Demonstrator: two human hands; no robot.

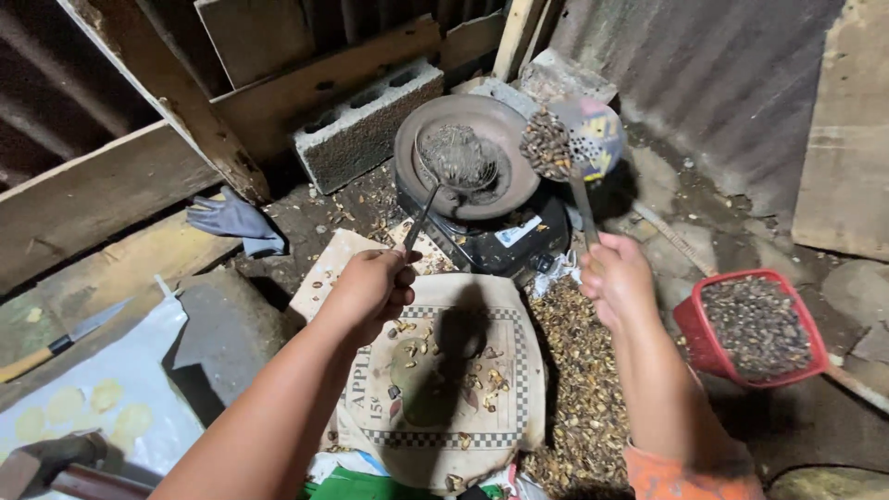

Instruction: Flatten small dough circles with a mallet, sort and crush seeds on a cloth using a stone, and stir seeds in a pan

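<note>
Left hand [370,287] grips a wire skimmer [458,157] resting in the round dark metal pan [468,153]; right hand [616,278] clutches a perforated ladle [569,139] of nuts beside that pan, probably draining.

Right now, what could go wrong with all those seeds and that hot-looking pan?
The right hand holds a perforated ladle heaped with dark seeds, which could spill past the pan onto the littered floor. The left hand holds a wire skimmer in the pan, likely hot. A knife lies bare nearby.
</note>
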